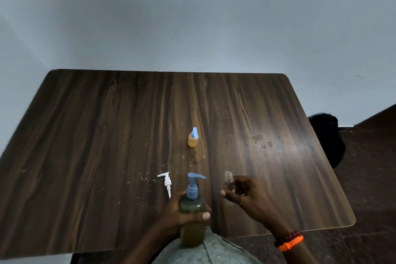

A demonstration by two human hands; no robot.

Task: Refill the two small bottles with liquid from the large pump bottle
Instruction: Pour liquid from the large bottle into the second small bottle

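Gripping the large pump bottle (pixel 192 218) in my left hand (pixel 182 213), I have my fingers and thumb curled round its upper body, just below the blue pump head (pixel 193 186). The bottle stands upright near the table's (pixel 107 135) front edge, close to my body, and it holds a murky yellow-green liquid. The pump's nozzle points to the right, toward my other hand.

My right hand (pixel 246 197) is wrapped round a small clear bottle (pixel 228 182), thumb stretched out to the left across its lower part, fingers curled behind it. This bottle looks empty, its neck is open with no top on it, and it leans slightly left; whether its base touches the table I cannot tell, as my hand covers it. On that wrist I wear a dark beaded bracelet (pixel 287 238) and an orange braided band (pixel 292 245).

A white pump top (pixel 166 182) lies flat on the wood just left of the large bottle, apart from it. Farther back, near the middle of the table, the second small bottle (pixel 193 139) stands upright, filled with orange-yellow liquid and fitted with a blue pump. Small pale crumbs or droplets are scattered on the wood between these things.
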